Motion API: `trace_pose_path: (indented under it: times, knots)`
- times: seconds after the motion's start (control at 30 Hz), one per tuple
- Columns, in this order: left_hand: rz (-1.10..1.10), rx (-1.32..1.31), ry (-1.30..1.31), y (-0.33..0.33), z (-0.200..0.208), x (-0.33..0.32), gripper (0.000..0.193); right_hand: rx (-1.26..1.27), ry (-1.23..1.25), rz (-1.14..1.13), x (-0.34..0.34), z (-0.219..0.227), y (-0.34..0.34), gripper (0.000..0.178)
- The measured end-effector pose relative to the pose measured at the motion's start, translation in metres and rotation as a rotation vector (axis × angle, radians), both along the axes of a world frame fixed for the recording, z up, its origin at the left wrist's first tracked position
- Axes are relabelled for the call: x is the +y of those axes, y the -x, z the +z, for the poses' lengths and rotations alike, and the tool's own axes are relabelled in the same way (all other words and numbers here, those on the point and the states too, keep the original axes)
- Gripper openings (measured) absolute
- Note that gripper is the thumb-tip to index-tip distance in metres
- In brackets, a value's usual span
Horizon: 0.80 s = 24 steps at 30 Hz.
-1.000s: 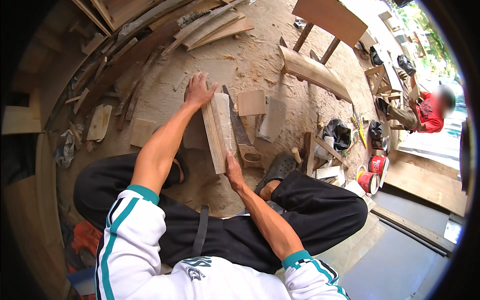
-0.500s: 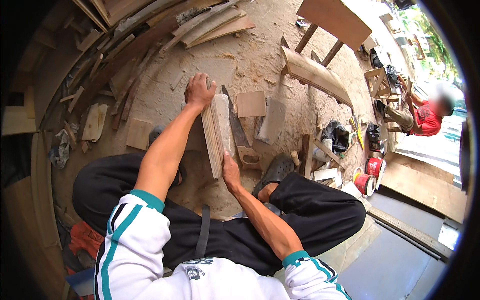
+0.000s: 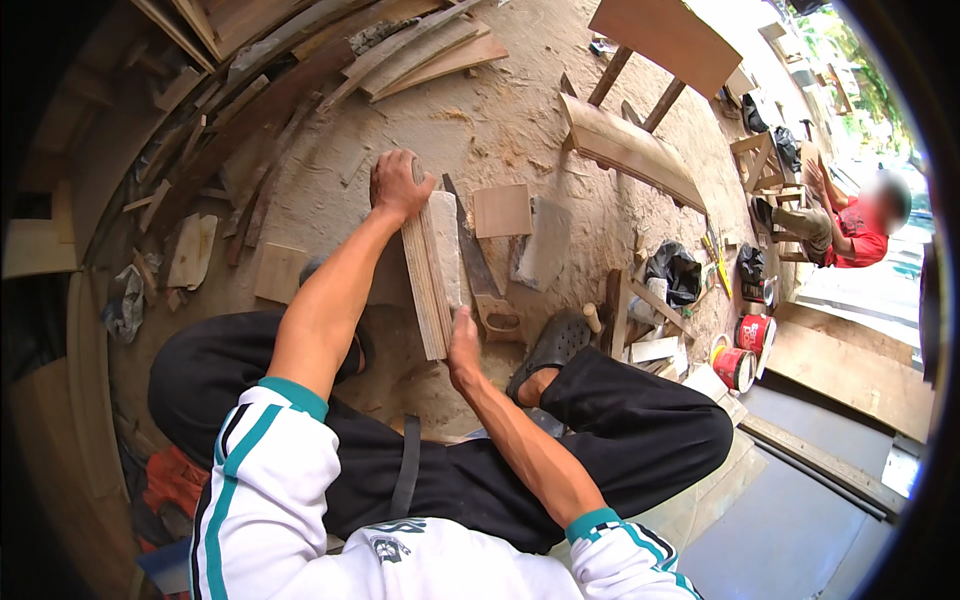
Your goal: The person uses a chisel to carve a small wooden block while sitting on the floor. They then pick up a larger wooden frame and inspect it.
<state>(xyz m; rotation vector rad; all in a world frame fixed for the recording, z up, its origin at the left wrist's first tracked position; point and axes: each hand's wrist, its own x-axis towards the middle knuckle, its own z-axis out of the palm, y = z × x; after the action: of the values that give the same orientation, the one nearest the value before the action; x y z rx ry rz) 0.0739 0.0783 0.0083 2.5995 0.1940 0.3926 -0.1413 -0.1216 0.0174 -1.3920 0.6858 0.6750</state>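
A bundle of thin wooden strips (image 3: 427,285), edges facing up, lies lengthwise between my legs against a pale, dusty block (image 3: 446,240). My left hand (image 3: 400,185) is closed over the far end, fingers curled round it. At the near right corner, my right hand (image 3: 463,345) presses against the side, thumb up and the other fingers largely hidden beneath. Just right of the block lies a handsaw (image 3: 476,265) with a wooden handle. Beyond the saw are a square piece of plywood (image 3: 502,211) and a greyish flat slab (image 3: 544,242).
Scrap boards (image 3: 430,60) are piled at far left. A small wooden bench (image 3: 635,150) stands at far right. Black bags (image 3: 675,275) and red cans (image 3: 735,368) sit to the right. A person in a red shirt (image 3: 858,235) works at the far right.
My hands keep hold of the strips, with only a slight shift of the right hand. The person at far right has moved their arms and the piece they handle.
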Motion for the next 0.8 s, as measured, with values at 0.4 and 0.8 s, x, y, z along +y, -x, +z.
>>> trace_pose_path:
  times: [0.4,0.8]
  knots:
    - [-0.044,0.231,-0.005,-0.007,0.019,0.001,0.052,0.547,-0.459,-0.26,0.001,-0.007,-0.011,0.04]
    - [-0.046,0.119,0.089,-0.004,0.003,0.0,0.048,0.709,-0.427,-0.257,-0.003,-0.005,-0.019,0.04]
